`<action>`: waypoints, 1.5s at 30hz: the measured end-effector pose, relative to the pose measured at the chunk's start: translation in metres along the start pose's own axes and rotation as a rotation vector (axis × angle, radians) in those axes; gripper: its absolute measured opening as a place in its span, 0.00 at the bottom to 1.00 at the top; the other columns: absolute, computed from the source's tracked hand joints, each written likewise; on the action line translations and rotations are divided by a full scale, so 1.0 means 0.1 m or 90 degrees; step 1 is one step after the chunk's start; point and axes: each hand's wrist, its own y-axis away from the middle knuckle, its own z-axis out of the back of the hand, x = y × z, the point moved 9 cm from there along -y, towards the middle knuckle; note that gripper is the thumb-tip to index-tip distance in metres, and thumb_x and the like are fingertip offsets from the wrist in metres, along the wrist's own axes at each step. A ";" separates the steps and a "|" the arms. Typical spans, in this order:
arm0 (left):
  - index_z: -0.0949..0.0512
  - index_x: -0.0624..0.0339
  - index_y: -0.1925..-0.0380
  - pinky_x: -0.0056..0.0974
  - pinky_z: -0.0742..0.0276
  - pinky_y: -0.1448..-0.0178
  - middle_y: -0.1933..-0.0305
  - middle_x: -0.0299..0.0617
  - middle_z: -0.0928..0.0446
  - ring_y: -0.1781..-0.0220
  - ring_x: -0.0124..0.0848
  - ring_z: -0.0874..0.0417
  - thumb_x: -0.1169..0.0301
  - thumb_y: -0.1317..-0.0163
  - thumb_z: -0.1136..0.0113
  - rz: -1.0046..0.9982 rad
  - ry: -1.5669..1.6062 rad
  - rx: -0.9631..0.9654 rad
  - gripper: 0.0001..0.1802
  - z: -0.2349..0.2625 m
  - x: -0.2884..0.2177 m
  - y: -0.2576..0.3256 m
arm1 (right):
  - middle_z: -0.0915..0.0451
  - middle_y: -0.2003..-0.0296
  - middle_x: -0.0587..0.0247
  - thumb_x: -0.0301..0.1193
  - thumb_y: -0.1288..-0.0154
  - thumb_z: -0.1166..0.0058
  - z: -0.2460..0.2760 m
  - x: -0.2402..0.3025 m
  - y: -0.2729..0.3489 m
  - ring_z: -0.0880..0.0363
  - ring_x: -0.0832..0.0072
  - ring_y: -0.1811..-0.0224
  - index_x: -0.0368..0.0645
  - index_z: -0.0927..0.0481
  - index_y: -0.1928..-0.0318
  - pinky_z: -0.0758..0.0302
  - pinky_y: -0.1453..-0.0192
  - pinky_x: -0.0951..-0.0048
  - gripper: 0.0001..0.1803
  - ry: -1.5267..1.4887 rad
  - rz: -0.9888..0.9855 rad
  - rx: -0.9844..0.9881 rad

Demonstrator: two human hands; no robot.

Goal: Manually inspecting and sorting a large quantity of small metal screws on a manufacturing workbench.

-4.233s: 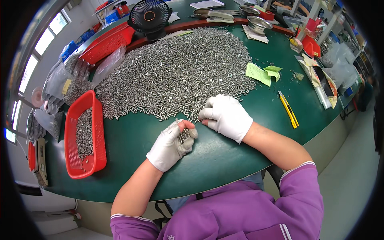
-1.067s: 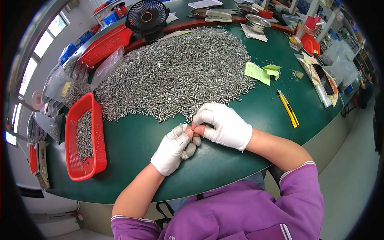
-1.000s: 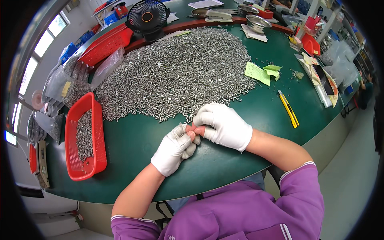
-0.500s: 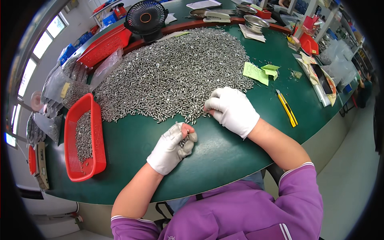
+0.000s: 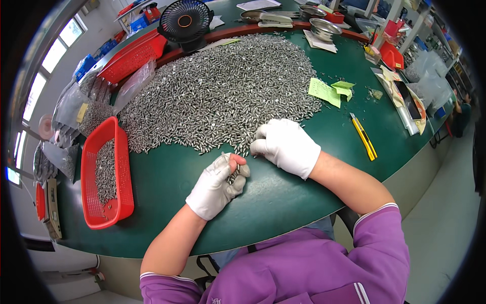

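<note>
A wide heap of small, shiny metal pin-like pieces (image 5: 212, 91) spreads over the green table (image 5: 167, 202). My left hand (image 5: 215, 185), in a white glove with bare fingertips showing, curls around several of these pieces just off the heap's near edge. At that same edge, my gloved right hand (image 5: 288, 148) bends down with thumb and fingers drawn together. Its fingertips are partly hidden, so what they pinch does not show. To the left, a red perforated basket (image 5: 129, 187) holds more of the metal pieces.
A yellow utility knife (image 5: 363, 137) and green paper slips (image 5: 325, 92) lie to the right. Behind the heap stand a black fan (image 5: 185, 24) and metal bowls (image 5: 324, 29). Another red basket (image 5: 132, 58) and filled plastic bags (image 5: 63, 157) sit at the left.
My right hand has shifted slightly left and toward me along the heap's near edge, closer to my left hand. The left hand stays almost still, keeping its metal pieces.
</note>
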 end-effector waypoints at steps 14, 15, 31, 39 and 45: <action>0.26 0.53 0.57 0.25 0.38 0.71 0.63 0.34 0.24 0.75 0.21 0.34 0.65 0.34 0.39 -0.020 -0.011 -0.002 0.10 0.02 0.01 -0.02 | 0.22 0.66 0.62 0.31 0.45 0.39 0.00 0.05 0.00 0.23 0.60 0.60 0.46 0.21 0.67 0.25 0.57 0.60 0.06 -0.148 -0.050 -0.032; 0.26 0.54 0.58 0.24 0.37 0.71 0.64 0.34 0.23 0.74 0.19 0.32 0.65 0.34 0.38 -0.009 -0.024 -0.010 0.10 0.00 0.02 -0.01 | 0.22 0.66 0.62 0.30 0.45 0.39 0.07 0.05 0.02 0.23 0.60 0.59 0.45 0.21 0.66 0.24 0.56 0.61 0.06 -0.224 -0.055 -0.076; 0.25 0.56 0.57 0.25 0.41 0.74 0.66 0.35 0.25 0.75 0.22 0.35 0.59 0.31 0.44 0.020 -0.046 -0.012 0.13 -0.02 0.01 0.01 | 0.22 0.68 0.64 0.30 0.45 0.40 0.28 -0.21 0.07 0.22 0.62 0.61 0.52 0.18 0.67 0.24 0.57 0.62 0.04 -0.091 -0.106 -0.111; 0.25 0.55 0.56 0.27 0.44 0.73 0.64 0.37 0.26 0.80 0.21 0.41 0.55 0.32 0.44 -0.018 -0.066 -0.036 0.16 -0.06 -0.04 0.00 | 0.23 0.69 0.64 0.32 0.47 0.40 0.11 -0.24 0.07 0.21 0.63 0.62 0.53 0.17 0.69 0.24 0.58 0.61 0.03 -0.031 -0.087 -0.008; 0.25 0.54 0.57 0.26 0.43 0.73 0.65 0.35 0.25 0.79 0.20 0.41 0.56 0.33 0.42 -0.011 -0.081 -0.002 0.15 -0.03 -0.01 0.00 | 0.22 0.69 0.60 0.32 0.44 0.39 -0.01 -0.26 0.08 0.22 0.60 0.62 0.45 0.19 0.68 0.24 0.59 0.60 0.06 0.054 -0.157 0.050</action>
